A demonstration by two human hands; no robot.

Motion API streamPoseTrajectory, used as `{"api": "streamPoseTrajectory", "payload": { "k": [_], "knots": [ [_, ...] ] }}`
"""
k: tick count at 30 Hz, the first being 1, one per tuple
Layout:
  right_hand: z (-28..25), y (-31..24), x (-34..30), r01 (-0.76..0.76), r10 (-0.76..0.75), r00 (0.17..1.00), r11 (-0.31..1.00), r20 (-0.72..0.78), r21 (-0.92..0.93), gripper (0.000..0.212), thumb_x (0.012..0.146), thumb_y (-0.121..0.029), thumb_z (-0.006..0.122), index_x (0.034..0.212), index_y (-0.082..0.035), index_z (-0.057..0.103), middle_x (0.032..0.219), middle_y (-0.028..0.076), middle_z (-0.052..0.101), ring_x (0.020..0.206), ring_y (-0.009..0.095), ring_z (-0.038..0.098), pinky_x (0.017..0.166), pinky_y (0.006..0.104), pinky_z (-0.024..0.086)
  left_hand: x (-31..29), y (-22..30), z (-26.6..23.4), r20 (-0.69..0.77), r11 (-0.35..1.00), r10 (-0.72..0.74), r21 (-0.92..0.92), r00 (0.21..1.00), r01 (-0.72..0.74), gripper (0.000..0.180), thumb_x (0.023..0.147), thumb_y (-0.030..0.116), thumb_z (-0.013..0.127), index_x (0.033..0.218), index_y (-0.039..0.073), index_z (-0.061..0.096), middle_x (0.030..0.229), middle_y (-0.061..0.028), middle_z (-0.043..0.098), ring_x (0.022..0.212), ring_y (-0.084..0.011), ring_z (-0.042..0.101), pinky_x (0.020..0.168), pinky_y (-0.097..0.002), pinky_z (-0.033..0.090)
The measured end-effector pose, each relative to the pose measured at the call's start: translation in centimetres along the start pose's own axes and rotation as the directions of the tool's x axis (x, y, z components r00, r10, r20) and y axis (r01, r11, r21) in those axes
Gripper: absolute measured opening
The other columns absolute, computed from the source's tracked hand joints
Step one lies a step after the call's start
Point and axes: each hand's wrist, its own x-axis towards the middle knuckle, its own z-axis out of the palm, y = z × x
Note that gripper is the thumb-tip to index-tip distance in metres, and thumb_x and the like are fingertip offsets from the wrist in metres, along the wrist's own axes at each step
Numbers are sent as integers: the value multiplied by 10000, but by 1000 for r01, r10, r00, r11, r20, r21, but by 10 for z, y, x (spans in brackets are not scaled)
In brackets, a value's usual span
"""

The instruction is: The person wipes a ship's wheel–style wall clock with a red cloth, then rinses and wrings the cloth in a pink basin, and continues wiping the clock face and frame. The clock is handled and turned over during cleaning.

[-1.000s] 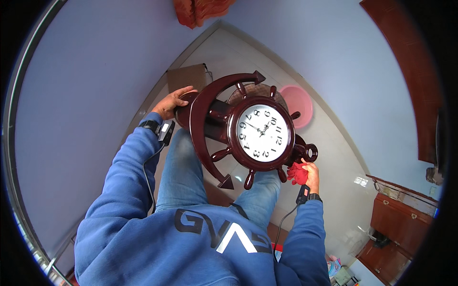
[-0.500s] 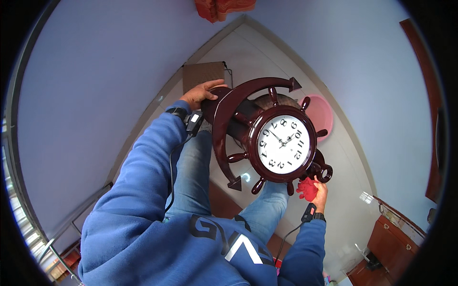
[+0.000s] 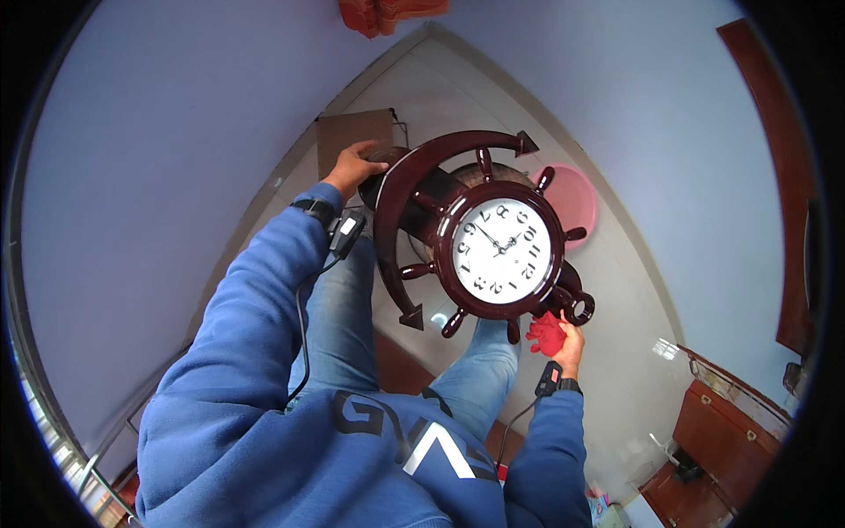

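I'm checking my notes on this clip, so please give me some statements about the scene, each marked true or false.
1. The right hand holds a red cloth. True.
2. The left hand touches the anchor-and-ship's-wheel clock. True.
3. The clock's face is square. False: it is round.
4. A pink basin lies partly behind the clock. True.
5. The sleeves are red. False: they are blue.
6. The right wrist is bare. False: a black band circles it.

The left forearm point(image 3: 255, 277) reaches forward and rightward, the left hand point(image 3: 354, 170) angled inward with its thumb extended. The right forearm point(image 3: 552, 440) points forward, the right hand point(image 3: 571, 348) curled inward.
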Motion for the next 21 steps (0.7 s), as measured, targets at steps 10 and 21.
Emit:
{"api": "streamPoseTrajectory", "payload": {
  "k": [10,21],
  "knots": [
    [-3,14,-40,88,-82,994,994,-73,71,516,856,-13,497,1362,88,509,1235,169,619,1060,308,662,889,417,558,-117,31,0,-227,956,-25,-289,974,-43,589,916,251,699,1434,74,481,1441,-97,517,1311,-250,476,1015,-463,409],
    [67,11,-178,-34,-187,923,831,335,555,435,982,-195,403,1275,99,533,1270,203,625,1156,363,611,1025,484,479,-304,46,115,673,995,78,-10,735,-97,854,834,344,806,1525,103,365,1476,-198,458,1243,-275,547,823,-376,536]
  ]
}}
